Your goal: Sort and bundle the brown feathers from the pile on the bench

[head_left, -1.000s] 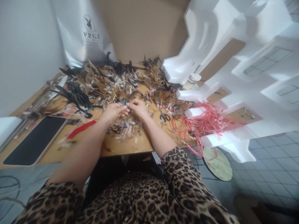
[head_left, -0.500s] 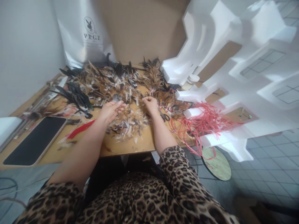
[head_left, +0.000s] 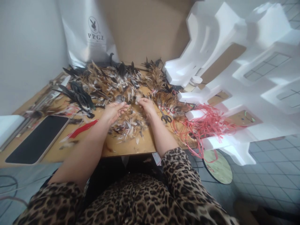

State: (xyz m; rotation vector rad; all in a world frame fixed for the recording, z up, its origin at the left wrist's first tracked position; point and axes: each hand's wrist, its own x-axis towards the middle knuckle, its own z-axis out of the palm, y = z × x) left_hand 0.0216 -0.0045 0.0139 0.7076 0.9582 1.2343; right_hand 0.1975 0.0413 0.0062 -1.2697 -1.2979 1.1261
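Feathers (head_left: 128, 126) heaped on the table (head_left: 131, 149) look light, soft and easily bent, probably best nipped by the quill; the left hand (head_left: 113, 112) seemingly pinches a grey tuft (head_left: 120, 99), while the right hand's (head_left: 147, 106) fingers meet, their hold unclear.

Leopard-print sleeves (head_left: 181, 168) pushed up, a person works bare-handed around a small feather pile (head_left: 128, 126) on a wooden table (head_left: 136, 149). The left hand (head_left: 113, 112), fingers curled, hovers at the pile's far left edge; the right hand (head_left: 147, 106) at its far right. Whatever they hold is too small to tell. Behind the pile sit brown feathers (head_left: 110, 82); left, a phone (head_left: 37, 139); right, scissors (head_left: 166, 118) and tangled pink ribbon (head_left: 208, 120).
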